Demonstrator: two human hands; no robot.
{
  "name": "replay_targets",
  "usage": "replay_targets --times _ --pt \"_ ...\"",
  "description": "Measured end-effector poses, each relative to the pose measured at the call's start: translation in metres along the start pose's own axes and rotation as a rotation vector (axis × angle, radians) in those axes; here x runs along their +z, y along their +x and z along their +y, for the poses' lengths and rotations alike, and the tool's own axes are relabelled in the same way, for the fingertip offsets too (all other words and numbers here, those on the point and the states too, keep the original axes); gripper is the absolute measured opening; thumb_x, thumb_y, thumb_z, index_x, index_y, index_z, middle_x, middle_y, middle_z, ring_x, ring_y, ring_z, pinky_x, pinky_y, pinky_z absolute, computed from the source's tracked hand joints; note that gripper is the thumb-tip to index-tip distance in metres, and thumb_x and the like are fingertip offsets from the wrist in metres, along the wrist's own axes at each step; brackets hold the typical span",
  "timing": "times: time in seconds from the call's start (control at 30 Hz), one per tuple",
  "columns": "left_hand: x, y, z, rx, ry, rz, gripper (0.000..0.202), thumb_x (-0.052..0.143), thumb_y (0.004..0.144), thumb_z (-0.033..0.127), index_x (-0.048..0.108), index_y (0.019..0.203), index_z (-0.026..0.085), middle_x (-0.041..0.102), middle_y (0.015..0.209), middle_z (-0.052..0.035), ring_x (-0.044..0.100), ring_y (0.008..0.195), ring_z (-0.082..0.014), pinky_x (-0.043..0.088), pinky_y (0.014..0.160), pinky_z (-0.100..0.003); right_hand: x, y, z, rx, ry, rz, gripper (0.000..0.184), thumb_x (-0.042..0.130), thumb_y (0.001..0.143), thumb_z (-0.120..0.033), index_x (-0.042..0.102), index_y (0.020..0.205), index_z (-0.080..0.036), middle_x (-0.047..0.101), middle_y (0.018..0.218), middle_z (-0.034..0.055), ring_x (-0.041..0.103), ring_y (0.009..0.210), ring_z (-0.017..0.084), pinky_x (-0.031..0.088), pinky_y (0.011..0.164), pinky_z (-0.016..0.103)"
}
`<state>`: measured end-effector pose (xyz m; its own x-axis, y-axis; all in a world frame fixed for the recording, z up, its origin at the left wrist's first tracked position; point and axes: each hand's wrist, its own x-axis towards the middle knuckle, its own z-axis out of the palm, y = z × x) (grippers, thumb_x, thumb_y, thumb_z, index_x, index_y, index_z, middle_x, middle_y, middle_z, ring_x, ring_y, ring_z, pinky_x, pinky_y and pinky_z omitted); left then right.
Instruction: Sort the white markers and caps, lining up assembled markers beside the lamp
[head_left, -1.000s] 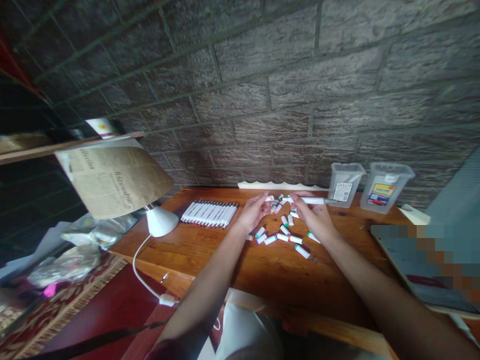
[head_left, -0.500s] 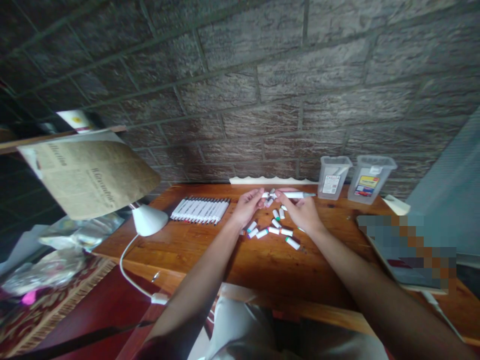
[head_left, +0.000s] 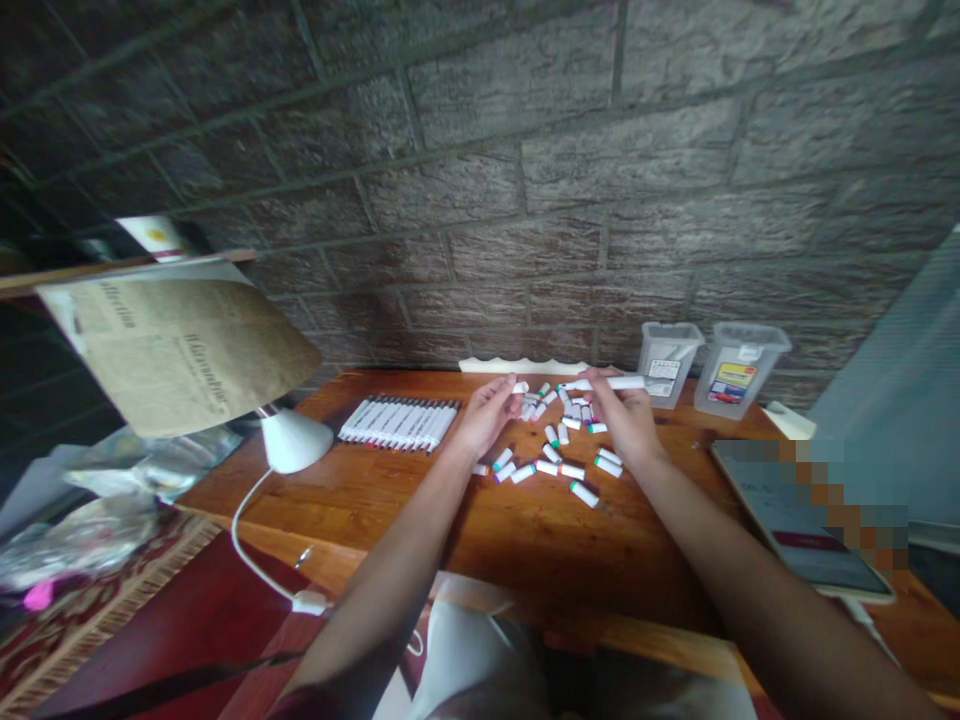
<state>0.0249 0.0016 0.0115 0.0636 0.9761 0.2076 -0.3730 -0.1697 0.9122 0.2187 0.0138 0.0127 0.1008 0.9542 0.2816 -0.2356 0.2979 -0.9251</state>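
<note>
My right hand (head_left: 622,415) is shut on a long white marker (head_left: 609,383), holding it level above the table, with its tip pointing right. My left hand (head_left: 487,415) reaches towards the far end of a scatter of short white markers with coloured ends (head_left: 559,450). Its fingertips are at a small white piece (head_left: 520,387), and I cannot tell whether they grip it. Both hands hide part of the scatter. A neat row of capped markers (head_left: 397,423) lies on the wooden table (head_left: 390,500), left of my left hand.
Two clear plastic containers (head_left: 670,365) (head_left: 741,370) stand at the back right against a brick wall (head_left: 525,180). A white lamp (head_left: 296,440) with a newsprint shade (head_left: 180,355) is at the left. A tablet (head_left: 795,510), partly blurred, lies at the right.
My right hand has moved slightly right, taking the long marker with it and uncovering more short markers. My left hand has shifted little. The view has turned slightly and levelled.
</note>
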Motion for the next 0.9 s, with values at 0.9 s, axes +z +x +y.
replay_targets --times 0.9 --pt "-0.019 0.001 -0.033 0.26 1.128 -0.349 0.019 0.064 0.082 0.032 0.073 0.092 0.018 0.073 0.089 -0.0044 0.065 0.081 -0.0172 0.046 0.076 -0.026 -0.004 0.003 0.016 0.016 -0.268 0.053 0.035 0.064 0.073 -0.051 0.066 0.065 -0.016 0.062 0.055 0.0 0.052 0.051 0.013 0.036 0.048 0.024"
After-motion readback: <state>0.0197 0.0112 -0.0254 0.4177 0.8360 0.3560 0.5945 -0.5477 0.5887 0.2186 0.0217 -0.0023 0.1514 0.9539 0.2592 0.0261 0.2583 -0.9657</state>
